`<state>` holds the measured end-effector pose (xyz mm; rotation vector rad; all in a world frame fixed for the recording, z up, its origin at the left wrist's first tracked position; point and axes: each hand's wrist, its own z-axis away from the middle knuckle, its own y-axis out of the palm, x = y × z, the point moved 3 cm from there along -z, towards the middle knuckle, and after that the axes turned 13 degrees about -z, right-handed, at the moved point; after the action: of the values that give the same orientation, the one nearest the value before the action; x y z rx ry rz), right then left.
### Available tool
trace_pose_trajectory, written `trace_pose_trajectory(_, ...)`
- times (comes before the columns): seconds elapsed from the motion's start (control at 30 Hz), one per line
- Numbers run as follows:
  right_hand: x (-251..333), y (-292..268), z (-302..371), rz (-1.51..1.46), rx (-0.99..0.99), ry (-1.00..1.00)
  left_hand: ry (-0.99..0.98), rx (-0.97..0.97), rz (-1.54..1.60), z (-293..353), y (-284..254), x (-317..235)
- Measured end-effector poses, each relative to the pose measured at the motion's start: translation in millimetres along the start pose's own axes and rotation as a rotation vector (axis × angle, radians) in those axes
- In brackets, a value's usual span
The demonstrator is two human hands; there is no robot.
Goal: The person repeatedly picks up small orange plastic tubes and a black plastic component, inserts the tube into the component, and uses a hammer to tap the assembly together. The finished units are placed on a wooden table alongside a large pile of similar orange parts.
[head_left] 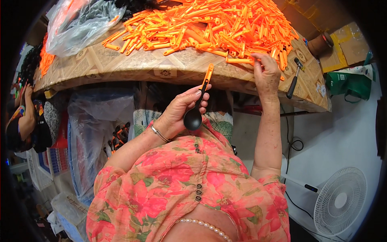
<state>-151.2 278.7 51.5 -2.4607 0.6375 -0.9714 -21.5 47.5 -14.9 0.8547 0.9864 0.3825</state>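
My left hand (177, 109) is closed around a black spoon (193, 118), held bowl down in front of my body. An orange handle piece (208, 74) sits on the upper end of its stem and points up toward the table. At the table's near edge, my right hand (267, 72) pinches the end of another orange handle piece (239, 61), which lies sideways. Behind it spreads a big heap of loose orange handle pieces (225, 28). A hammer (295, 76) with a black grip rests on the tabletop to the right of my right hand.
The patterned table (161, 73) curves across in front of me. A clear plastic bag (76, 34) lies at its left. Below, a plastic-lined bin (86, 121) holds several spoons. Cardboard boxes (346, 44) and a white fan (340, 199) stand right; another person's arm (27, 115) is far left.
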Motion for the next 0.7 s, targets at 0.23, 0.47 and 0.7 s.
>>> trace_pose_trajectory(0.23,-37,-19,-24,0.517,0.101,0.177,-0.023,-0.01,-0.028,-3,2,1)
trace_pose_trajectory(0.47,-42,-16,-33,0.413,0.119,0.294,-0.018,-0.021,-0.012,-2,0,-1)
trace_pose_trajectory(0.7,-60,-28,-14,-0.484,-0.259,0.492,-0.026,-0.024,-0.026,-5,2,-1)
